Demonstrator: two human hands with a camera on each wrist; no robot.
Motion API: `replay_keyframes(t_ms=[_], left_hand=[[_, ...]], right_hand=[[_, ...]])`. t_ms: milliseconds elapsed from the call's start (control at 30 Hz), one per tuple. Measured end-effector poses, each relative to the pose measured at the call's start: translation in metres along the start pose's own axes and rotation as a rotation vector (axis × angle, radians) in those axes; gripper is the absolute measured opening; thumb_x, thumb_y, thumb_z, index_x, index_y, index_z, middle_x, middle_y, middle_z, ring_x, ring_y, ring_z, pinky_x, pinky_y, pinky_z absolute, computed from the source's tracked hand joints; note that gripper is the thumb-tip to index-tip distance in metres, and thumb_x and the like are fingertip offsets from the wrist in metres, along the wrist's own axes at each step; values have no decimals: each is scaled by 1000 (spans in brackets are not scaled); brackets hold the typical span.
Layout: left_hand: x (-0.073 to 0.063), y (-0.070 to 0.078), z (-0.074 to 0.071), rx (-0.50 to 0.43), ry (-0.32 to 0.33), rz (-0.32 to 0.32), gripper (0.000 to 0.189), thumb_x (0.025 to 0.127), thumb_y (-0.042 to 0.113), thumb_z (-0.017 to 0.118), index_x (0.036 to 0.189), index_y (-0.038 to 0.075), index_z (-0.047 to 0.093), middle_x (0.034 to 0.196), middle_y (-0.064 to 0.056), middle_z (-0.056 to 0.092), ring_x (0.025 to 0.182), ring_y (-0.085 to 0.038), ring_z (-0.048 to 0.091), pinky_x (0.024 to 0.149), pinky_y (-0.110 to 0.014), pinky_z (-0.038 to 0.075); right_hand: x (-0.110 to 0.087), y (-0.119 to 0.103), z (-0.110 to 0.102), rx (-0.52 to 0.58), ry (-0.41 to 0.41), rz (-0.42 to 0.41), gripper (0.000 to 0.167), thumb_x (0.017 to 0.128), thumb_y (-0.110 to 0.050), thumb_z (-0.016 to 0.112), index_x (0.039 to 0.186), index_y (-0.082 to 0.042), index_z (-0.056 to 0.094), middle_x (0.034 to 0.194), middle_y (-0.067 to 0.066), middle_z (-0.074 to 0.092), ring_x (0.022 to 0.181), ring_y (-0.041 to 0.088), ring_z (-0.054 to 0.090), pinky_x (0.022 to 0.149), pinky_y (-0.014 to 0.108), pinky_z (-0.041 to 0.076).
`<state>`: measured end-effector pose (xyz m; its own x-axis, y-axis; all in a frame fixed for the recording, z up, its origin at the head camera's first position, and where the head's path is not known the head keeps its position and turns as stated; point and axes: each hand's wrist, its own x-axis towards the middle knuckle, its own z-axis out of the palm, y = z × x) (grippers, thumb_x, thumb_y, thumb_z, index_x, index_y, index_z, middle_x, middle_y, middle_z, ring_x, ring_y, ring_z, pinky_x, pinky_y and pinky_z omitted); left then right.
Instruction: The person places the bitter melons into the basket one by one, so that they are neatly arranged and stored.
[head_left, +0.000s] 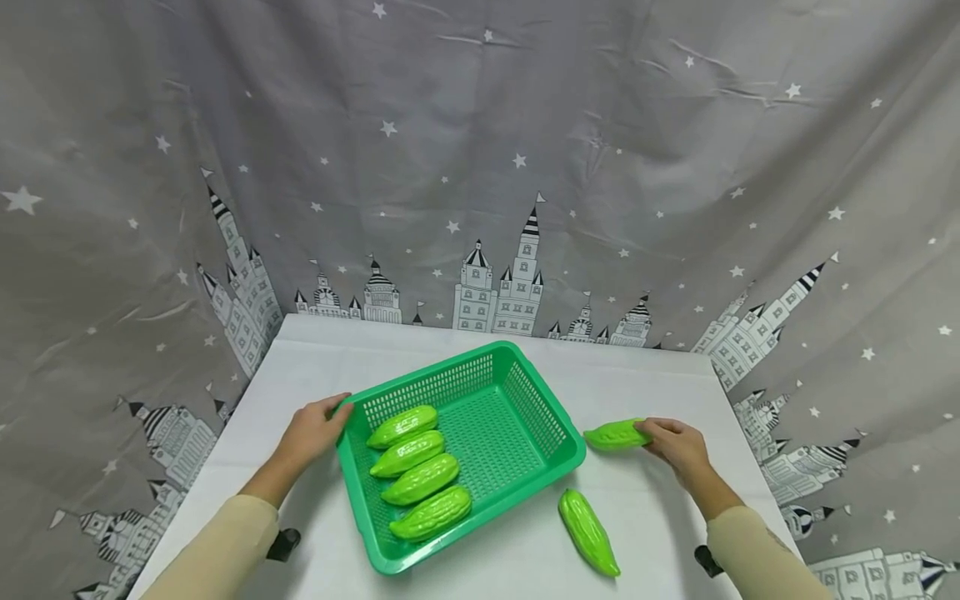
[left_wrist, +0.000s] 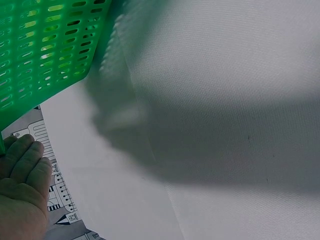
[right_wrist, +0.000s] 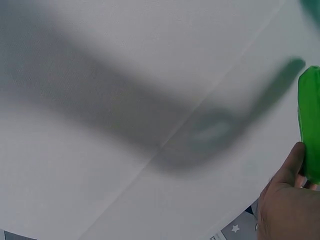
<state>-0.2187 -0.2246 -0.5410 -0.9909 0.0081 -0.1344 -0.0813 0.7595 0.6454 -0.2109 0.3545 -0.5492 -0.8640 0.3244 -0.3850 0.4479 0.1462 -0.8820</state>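
A green plastic basket (head_left: 480, 517) sits at an angle on the white table, with several light-green, bumpy toy bitter gourds (head_left: 421, 479) side by side in its left part. My left hand (head_left: 313, 427) grips the rim at the basket's left corner; in the left wrist view the hand (left_wrist: 22, 185) shows at the lower left, beneath the basket wall (left_wrist: 50, 50). To the right of the basket, my right hand (head_left: 678, 450) pinches one end of another bitter gourd (head_left: 615, 435), its other end pointing at the basket. That gourd (right_wrist: 311, 120) stands upright at the edge of the right wrist view.
One more bitter gourd (head_left: 588, 532) lies on the table below the basket's right corner. A grey curtain (head_left: 450, 125) printed with stars and castles hangs behind and beside the white table (head_left: 315, 350).
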Motion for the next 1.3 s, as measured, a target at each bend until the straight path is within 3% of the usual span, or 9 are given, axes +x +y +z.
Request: replay_keyframes(t_ms=[200,367,533,633,833,933,1100,1300], left_hand=[[-1,-2,0,-2,8,-11,57,108,37,43,147,-4,47,145,-31,47,134,-53,40,109,-66,33],[-2,-1,1,-18,8,-20,56,108,36,43,147,-4,46,145,-31,46,135,-52,40,109,-66,33],[-1,-1,2,-21,12,-14,56,108,35,44,147,-5,46,145,-31,47,135,-52,40,109,-66,34],[0,-2,3,-15,14,-9,57,108,37,43,147,-5,46,145,-30,47,135,-52,40,109,-66,34],[0,-2,3,-8,18,8,56,108,36,43,146,-5,47,144,-30,48,134,-52,42,108,-66,34],[-1,-2,3,-13,21,19,55,108,35,44,145,-5,48,142,-31,50,133,-53,42,108,-66,35],[-1,-2,2,-19,21,21,55,108,35,45,145,-5,49,142,-31,50,132,-53,43,108,-67,34],[-1,-1,2,-28,12,-3,56,108,37,44,146,-4,48,144,-31,47,134,-53,40,108,-67,33]], right_hand=[[1,-12,1,45,36,-33,58,88,-21,81,129,11,55,111,10,61,81,5,66,82,27,59],[2,-28,2,210,59,-109,61,90,-16,79,138,8,50,108,3,65,86,4,68,87,30,58],[-1,-49,9,301,57,-146,63,89,-11,79,144,4,50,121,6,60,97,7,66,92,29,55],[-2,-62,18,318,28,-174,60,88,-8,80,139,7,53,121,8,58,99,10,65,93,28,55],[-8,-85,37,382,-99,-280,48,85,5,78,127,12,56,99,1,70,94,12,70,90,31,57],[-13,-95,50,331,-175,-326,43,85,9,76,124,11,57,99,-1,72,94,11,70,88,30,58],[-23,-114,74,125,-273,-394,44,83,5,79,123,9,60,111,5,70,98,11,69,88,27,57],[-37,-132,101,-98,-418,-470,43,80,-3,85,117,5,64,120,18,69,106,21,70,89,33,58]])
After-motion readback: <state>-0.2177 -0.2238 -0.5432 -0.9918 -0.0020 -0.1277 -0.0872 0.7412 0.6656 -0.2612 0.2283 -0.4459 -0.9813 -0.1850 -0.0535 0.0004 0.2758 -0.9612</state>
